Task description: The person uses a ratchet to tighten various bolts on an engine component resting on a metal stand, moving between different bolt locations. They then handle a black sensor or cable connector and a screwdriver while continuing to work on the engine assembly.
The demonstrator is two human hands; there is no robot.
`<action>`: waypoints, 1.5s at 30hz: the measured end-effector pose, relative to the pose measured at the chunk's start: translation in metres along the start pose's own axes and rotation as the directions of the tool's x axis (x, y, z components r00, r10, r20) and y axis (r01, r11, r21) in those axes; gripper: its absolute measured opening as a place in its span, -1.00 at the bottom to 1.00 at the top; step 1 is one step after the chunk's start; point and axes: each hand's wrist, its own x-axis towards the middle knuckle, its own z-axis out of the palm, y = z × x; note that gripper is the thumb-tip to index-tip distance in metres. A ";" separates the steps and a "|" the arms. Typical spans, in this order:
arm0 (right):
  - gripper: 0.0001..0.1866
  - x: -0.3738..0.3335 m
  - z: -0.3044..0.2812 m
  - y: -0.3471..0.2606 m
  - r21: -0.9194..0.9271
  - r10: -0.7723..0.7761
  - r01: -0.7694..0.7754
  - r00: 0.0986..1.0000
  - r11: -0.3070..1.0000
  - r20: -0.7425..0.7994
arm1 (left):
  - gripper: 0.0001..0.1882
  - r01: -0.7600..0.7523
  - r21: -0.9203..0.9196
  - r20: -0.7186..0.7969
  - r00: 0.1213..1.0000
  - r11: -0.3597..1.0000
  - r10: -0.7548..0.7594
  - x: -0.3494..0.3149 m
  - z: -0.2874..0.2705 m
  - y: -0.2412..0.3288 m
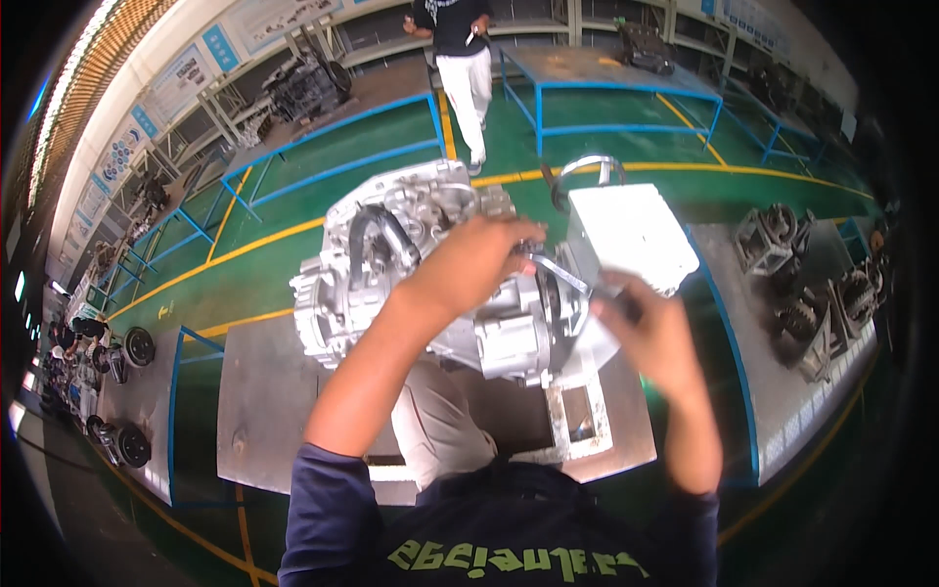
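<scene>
Wrench [559,274] — slim, bright metal — slants across the 3 o'clock side of a silver gearbox casing [362,284], a little right of view centre. Left hand [489,252]: fingers closed on the tool's 10 o'clock end, presumably steadying it against the casing. Right hand [650,328]: at the tool's 4 o'clock end, where leverage would be best; blurred there, so can't tell if the fingers are shut or loose. Casing rests on a metal-topped counter [264,411], likely placed so both hands reach it from 6 o'clock. White box [631,235] just beside the casing, at 2 o'clock. Farther out, 3 o'clock — side counter [758,357] bearing gear assemblies [856,293], well apart from the work. At 12, another person [455,34], upright near a blue-framed counter [562,64].
</scene>
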 end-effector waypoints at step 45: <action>-0.75 -0.067 0.104 0.025 0.404 0.137 0.180 0.756 0.897 -0.640 | -0.70 0.147 -0.021 -0.407 0.902 0.989 -0.143 -0.011 0.074 -0.004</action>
